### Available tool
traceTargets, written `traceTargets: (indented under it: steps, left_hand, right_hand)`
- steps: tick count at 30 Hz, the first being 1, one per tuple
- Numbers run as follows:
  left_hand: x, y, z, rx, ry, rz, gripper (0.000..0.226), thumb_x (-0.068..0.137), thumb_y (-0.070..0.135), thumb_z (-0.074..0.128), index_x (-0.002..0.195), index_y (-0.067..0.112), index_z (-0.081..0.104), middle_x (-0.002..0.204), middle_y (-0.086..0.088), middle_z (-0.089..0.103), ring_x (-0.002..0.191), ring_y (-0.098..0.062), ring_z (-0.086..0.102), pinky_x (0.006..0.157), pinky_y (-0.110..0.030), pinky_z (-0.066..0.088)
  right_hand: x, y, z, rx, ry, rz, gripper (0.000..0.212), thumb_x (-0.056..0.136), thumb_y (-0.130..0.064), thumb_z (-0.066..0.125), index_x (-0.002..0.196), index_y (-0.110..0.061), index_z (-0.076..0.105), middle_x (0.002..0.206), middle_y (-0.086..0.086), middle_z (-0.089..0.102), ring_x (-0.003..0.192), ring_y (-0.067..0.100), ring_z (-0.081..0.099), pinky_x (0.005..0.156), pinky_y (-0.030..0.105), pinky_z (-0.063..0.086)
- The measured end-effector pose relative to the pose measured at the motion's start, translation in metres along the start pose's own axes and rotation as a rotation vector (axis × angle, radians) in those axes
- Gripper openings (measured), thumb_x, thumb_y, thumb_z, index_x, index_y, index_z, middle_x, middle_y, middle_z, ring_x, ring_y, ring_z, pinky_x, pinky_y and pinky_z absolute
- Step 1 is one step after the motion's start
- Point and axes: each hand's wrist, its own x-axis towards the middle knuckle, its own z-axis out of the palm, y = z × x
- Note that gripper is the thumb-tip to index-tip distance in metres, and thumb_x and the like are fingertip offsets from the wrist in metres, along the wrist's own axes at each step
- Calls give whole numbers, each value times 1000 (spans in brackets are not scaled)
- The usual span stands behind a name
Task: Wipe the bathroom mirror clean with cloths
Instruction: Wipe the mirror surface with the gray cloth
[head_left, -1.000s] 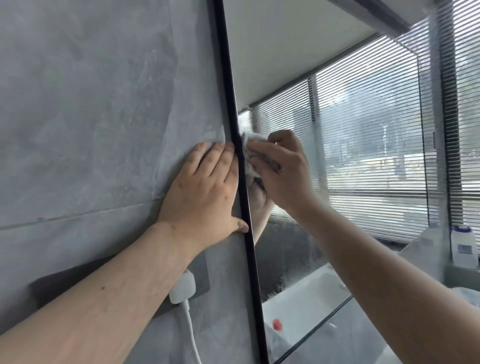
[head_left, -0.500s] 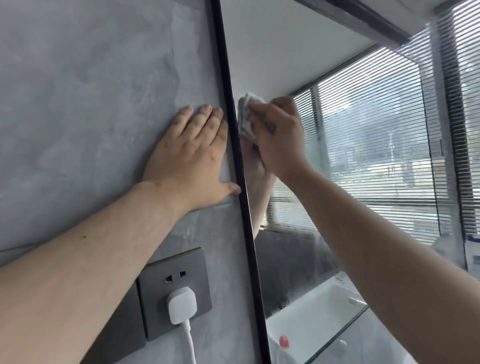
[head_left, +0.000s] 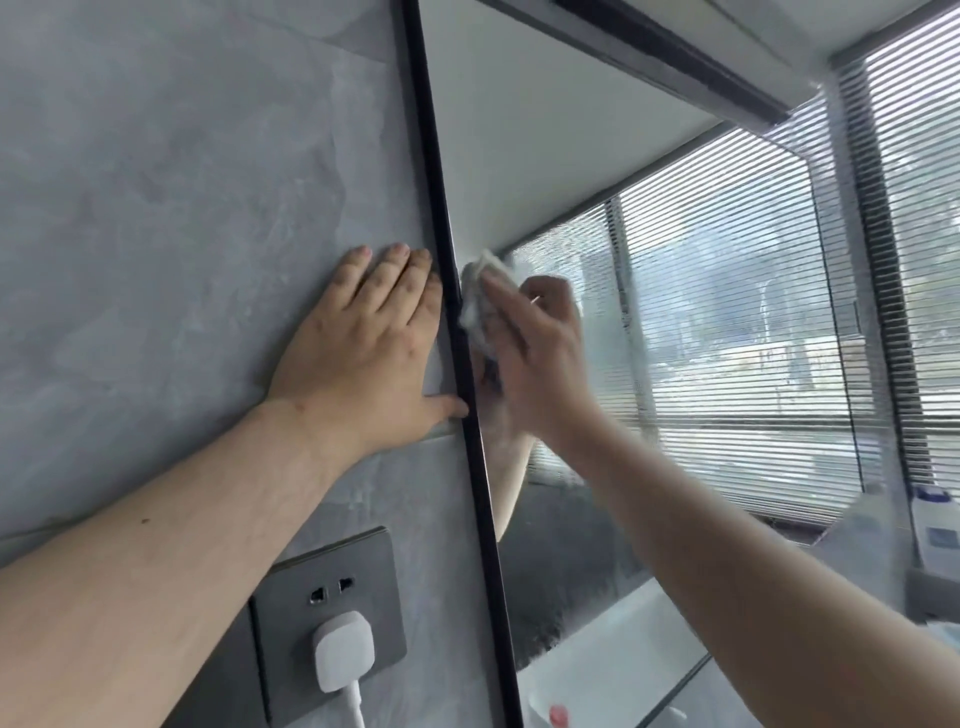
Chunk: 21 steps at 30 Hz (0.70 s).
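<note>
The mirror (head_left: 561, 135) has a thin black frame (head_left: 441, 218) and fills the right half of the view, reflecting a ceiling and window blinds. My right hand (head_left: 535, 353) grips a crumpled white cloth (head_left: 483, 291) and presses it on the glass right beside the frame's left edge. My left hand (head_left: 363, 348) lies flat with straight fingers on the grey wall (head_left: 171, 208), just left of the frame, its thumb touching the frame. Smeared streaks show on the glass to the right of the cloth.
A grey wall socket (head_left: 332, 587) with a white plug (head_left: 343, 649) and cable sits below my left forearm. A white bottle with a blue label (head_left: 940, 530) stands at the far right. A white basin and a red cap show in the mirror's reflection at the bottom.
My right hand and the cloth slid up along the frame's edge, then a little back down. My left hand stayed flat on the wall beside the frame. The view tilted upward.
</note>
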Motion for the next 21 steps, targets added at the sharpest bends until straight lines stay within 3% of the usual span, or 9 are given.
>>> traceTargets:
  steps: [3, 5, 8, 11, 15, 18, 21]
  left_hand:
    - [0, 0, 2, -12, -1, 19, 119, 65, 84, 49, 146, -2, 40, 155, -21, 37, 146, -34, 30, 122, -51, 14]
    - [1, -1, 1, 10, -27, 12, 121, 65, 89, 34, 148, 1, 38, 157, -19, 34, 148, -33, 27, 123, -50, 11]
    - [0, -1, 3, 26, -29, 25, 124, 62, 92, 27, 146, 2, 42, 156, -19, 37, 147, -33, 28, 123, -51, 12]
    - [0, 0, 4, 33, -29, 32, 126, 61, 93, 30, 148, 3, 39, 158, -18, 34, 148, -33, 26, 123, -51, 10]
    - [1, 0, 5, 33, -12, 24, 127, 61, 93, 27, 151, 4, 35, 160, -17, 30, 150, -31, 22, 123, -51, 8]
    - [1, 0, 5, 35, -9, 25, 128, 60, 94, 28, 150, 3, 36, 159, -17, 31, 150, -31, 23, 123, -51, 8]
    - [2, 0, 4, 34, -15, 21, 128, 60, 94, 29, 150, 4, 35, 160, -17, 30, 150, -31, 22, 123, -51, 7]
  right_hand:
    - [-17, 14, -4, -52, -52, -157, 37, 92, -18, 55, 126, -15, 68, 106, 11, 54, 97, 20, 49, 91, 30, 43]
    - [-2, 38, -10, -98, 15, -70, 34, 94, -19, 56, 126, -17, 68, 105, 6, 52, 94, 21, 52, 87, 30, 46]
    - [16, 90, -28, -113, 202, 294, 27, 99, -22, 56, 120, -16, 72, 99, 2, 48, 89, 23, 55, 83, 35, 49]
    - [-1, 153, -56, -259, 290, 657, 34, 97, -29, 45, 111, -20, 74, 96, 9, 51, 99, 27, 53, 92, 37, 42]
    - [-38, 189, -77, -298, 353, 950, 43, 98, -36, 41, 131, -23, 65, 118, 18, 54, 114, 27, 48, 106, 31, 34]
    - [-36, 179, -74, -271, 318, 937, 38, 99, -34, 45, 127, -21, 66, 111, 14, 46, 112, 36, 52, 107, 36, 38]
    - [-34, 134, -60, -202, 208, 704, 39, 96, -34, 42, 122, -19, 67, 106, 9, 43, 108, 32, 52, 101, 39, 42]
